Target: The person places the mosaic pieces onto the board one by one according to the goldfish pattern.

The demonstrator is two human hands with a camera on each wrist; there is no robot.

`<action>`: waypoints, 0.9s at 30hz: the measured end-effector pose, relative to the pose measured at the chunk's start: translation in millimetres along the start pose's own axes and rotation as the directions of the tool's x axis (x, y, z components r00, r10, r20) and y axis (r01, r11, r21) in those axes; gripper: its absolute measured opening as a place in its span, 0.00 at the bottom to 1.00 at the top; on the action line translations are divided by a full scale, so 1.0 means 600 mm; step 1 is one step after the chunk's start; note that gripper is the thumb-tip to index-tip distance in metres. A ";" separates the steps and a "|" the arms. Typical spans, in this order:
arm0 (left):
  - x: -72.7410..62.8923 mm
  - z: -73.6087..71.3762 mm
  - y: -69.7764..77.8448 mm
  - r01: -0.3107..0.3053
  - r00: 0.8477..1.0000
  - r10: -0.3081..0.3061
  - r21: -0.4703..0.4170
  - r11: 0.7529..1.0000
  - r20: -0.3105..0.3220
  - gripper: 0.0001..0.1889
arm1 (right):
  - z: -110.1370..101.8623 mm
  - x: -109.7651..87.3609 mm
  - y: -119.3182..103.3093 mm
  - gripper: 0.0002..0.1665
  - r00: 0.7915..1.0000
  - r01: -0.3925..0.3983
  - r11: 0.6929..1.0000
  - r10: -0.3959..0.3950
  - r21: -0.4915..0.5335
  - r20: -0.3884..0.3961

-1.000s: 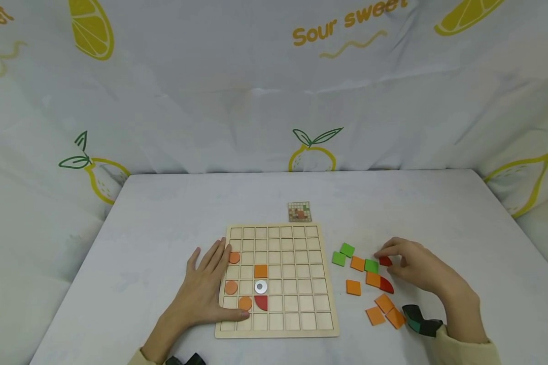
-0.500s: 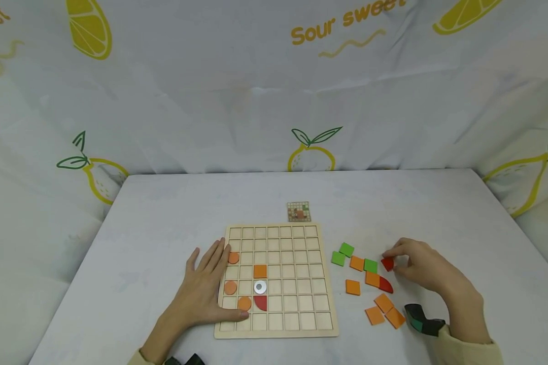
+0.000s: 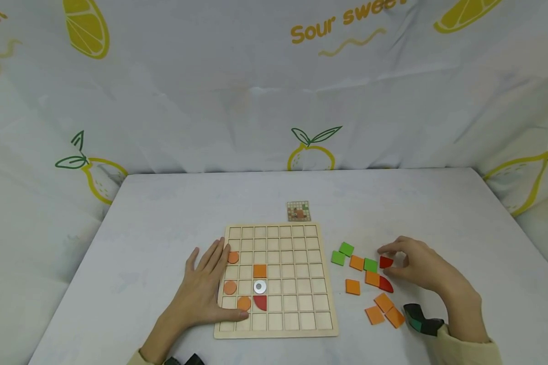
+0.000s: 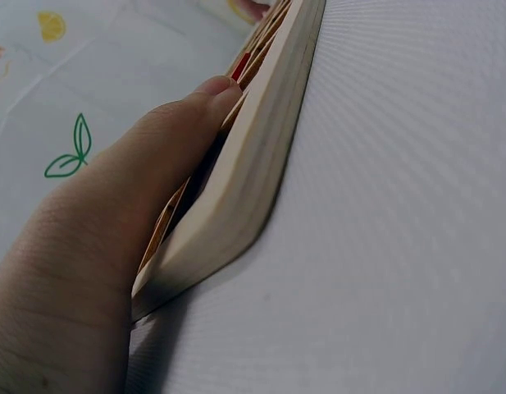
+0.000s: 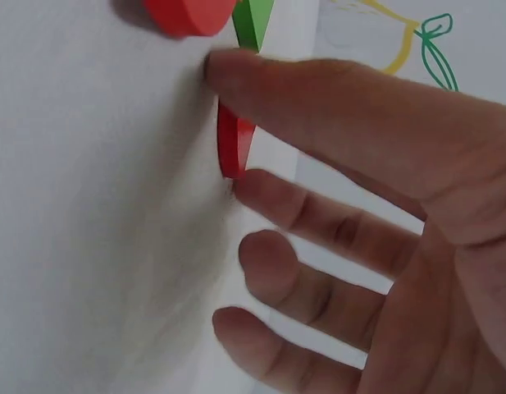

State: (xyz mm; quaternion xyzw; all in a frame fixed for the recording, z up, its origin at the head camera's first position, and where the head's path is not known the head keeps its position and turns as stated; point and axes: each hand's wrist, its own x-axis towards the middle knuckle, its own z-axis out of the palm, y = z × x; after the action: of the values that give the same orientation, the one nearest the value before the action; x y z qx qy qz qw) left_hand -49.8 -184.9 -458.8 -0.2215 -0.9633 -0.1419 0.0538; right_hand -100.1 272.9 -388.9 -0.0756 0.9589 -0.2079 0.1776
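The left hand (image 3: 202, 286) lies spread along the left side of a wooden grid board (image 3: 301, 332), its thumb reaching over the lower left corner. In the left wrist view, the thumb (image 4: 146, 156) rests over the board's rim. The right hand (image 3: 422, 268) pinches a red quarter-circle tile (image 3: 385, 262) low over the table, thumb on one side and index finger on the other. In the right wrist view this red tile (image 5: 233, 144) shows edge-on between them, the other fingers loosely bent. On the board sit several orange discs (image 3: 244, 303), an orange square (image 3: 260, 271), a white ringed disc (image 3: 260, 287) and a red quarter-circle (image 3: 261, 303).
Right of the board lie several orange square tiles (image 3: 352, 287) and green square tiles (image 3: 346, 249), plus another red quarter-circle tile (image 3: 385, 284). A small patterned card (image 3: 299, 211) lies behind the board. A lemon-print cloth (image 3: 210, 101) hangs behind the white table (image 3: 173, 203).
The right hand has turned the red quarter-circle tile, shifting it slightly right and then back left. The left hand and the pieces on the board stay put.
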 end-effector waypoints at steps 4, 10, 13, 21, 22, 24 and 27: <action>-0.001 0.000 0.000 0.000 1.000 0.000 0.005 1.000 0.002 0.75 | 0.000 -0.002 0.000 0.22 1.000 0.001 1.000 -0.001 -0.008 -0.005; -0.001 0.000 0.000 -0.008 1.000 0.008 0.012 1.000 -0.001 0.75 | 0.001 -0.002 -0.002 0.16 1.000 0.016 1.000 -0.016 -0.016 -0.017; 0.000 0.000 0.000 -0.009 1.000 0.009 0.012 1.000 -0.001 0.75 | 0.002 0.000 -0.006 0.16 1.000 -0.016 1.000 0.016 -0.018 -0.021; -0.001 -0.001 0.001 -0.003 1.000 0.002 0.011 1.000 0.006 0.75 | 0.002 0.000 -0.010 0.21 0.998 -0.057 0.998 0.056 -0.010 -0.042; -0.001 0.000 0.000 -0.002 1.000 0.002 0.011 1.000 0.005 0.75 | 0.002 -0.001 -0.009 0.22 0.999 -0.039 0.999 0.038 -0.008 -0.039; -0.001 0.000 0.000 -0.002 1.000 0.002 0.010 1.000 0.004 0.75 | 0.004 -0.003 -0.006 0.25 1.000 0.010 1.000 -0.010 0.003 -0.027; -0.001 0.000 0.000 -0.002 1.000 0.002 0.013 1.000 0.003 0.75 | 0.006 -0.003 -0.004 0.26 0.998 0.059 0.998 -0.059 0.016 -0.011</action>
State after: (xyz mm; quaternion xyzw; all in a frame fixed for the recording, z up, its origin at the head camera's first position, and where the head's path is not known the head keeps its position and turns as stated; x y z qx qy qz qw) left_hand -49.1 -185.0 -458.8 -0.2221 -0.9641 -0.1354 0.0538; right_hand -97.2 269.9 -390.6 -0.1014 0.9555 -0.2210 0.1671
